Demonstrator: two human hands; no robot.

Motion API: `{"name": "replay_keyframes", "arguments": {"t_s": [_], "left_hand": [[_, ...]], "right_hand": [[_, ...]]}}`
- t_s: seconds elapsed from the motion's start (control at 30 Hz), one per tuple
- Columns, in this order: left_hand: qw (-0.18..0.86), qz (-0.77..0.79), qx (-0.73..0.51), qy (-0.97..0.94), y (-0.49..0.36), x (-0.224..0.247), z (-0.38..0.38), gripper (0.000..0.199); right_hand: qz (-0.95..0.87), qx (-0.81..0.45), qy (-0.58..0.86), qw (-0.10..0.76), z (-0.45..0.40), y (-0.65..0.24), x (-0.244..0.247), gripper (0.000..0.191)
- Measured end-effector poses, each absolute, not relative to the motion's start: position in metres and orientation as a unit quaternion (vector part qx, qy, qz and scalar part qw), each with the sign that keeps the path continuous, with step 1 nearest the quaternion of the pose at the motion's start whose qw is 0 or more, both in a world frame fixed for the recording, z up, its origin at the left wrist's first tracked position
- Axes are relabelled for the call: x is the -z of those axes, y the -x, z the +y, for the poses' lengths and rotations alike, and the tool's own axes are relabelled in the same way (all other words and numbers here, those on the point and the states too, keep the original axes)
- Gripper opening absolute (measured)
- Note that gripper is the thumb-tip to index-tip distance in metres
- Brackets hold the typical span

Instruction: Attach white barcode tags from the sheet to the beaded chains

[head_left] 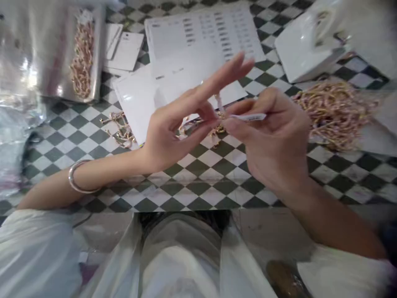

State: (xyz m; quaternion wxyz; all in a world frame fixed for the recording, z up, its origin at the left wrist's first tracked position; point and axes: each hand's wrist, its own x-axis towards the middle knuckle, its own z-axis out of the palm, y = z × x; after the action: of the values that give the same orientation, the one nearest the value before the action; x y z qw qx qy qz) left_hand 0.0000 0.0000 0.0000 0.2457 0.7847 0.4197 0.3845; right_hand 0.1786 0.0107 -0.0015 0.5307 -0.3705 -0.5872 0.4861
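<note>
Spreading under everything, the bench (198, 194) wears a green-and-white diamond pattern and carries all the pieces. Clear plastic packaging (15, 74) crowds its left end. Printed sheets (173, 45) overlap beyond the hands, while a big loose heap of pink-and-gold chains (341, 111) sits to the right, with a white box (294, 60) behind it. The left hand (169, 132) pinches thumb against forefinger, its other fingers stretched out, and the right hand (276, 132) pinches just beside it; the two all but meet at the fingertips. Farther left, a long bundle of similar chains (82, 58) lies in or on the plastic, which of the two I cannot tell, next to some white cards (128, 49). A small cluster of chains (120, 130) rests by the left wrist. Between the fingertips is one pink-and-gold piece (220, 126), apparently gripped by the left hand, and the right holds a slim white tag (252, 117). This piece looks midway through handling; whether tag and piece are joined is hidden. Judging by the heap, plenty remains, though I cannot tell which of the piles, if any, counts as finished.
</note>
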Motion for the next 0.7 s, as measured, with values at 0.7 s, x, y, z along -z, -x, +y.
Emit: {"name": "replay_keyframes", "arguments": {"t_s": [0.7], "left_hand": [[-0.105, 0.449, -0.029, -0.887, -0.020, -0.045, 0.003, 0.084]], "right_hand": [[-0.520, -0.571, 0.364, 0.521, 0.008, -0.177, -0.006, 0.021]]}}
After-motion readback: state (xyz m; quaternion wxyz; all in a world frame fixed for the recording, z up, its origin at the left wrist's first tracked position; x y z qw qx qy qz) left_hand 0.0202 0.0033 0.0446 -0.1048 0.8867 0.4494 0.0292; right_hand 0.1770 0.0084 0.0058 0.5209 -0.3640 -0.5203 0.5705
